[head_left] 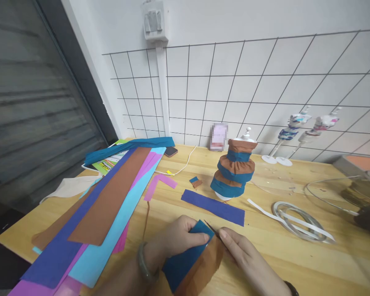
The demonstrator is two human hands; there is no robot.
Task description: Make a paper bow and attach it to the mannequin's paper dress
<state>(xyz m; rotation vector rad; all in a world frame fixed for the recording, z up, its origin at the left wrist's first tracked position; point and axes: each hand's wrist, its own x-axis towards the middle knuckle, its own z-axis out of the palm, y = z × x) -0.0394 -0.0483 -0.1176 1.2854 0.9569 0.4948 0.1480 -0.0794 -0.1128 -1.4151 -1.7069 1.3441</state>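
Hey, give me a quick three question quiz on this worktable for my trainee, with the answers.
1. True or false: the left hand grips the blue-and-brown piece.
2. The thin dark tool is in: A) the left hand; B) the right hand; C) neither hand.
3. Fill in: beyond the banded form, ___ smaller forms stand near the wall.
Key: 1 true; 2 B; 3 two.

Head cam's worn up on the person's head, looking forward and down over the wooden table (pixel 274 255) to the white wall (pixel 234 22) on the far side. The left hand (pixel 183 238) and right hand (pixel 241 250) are pretty close, bottom middle of the view.
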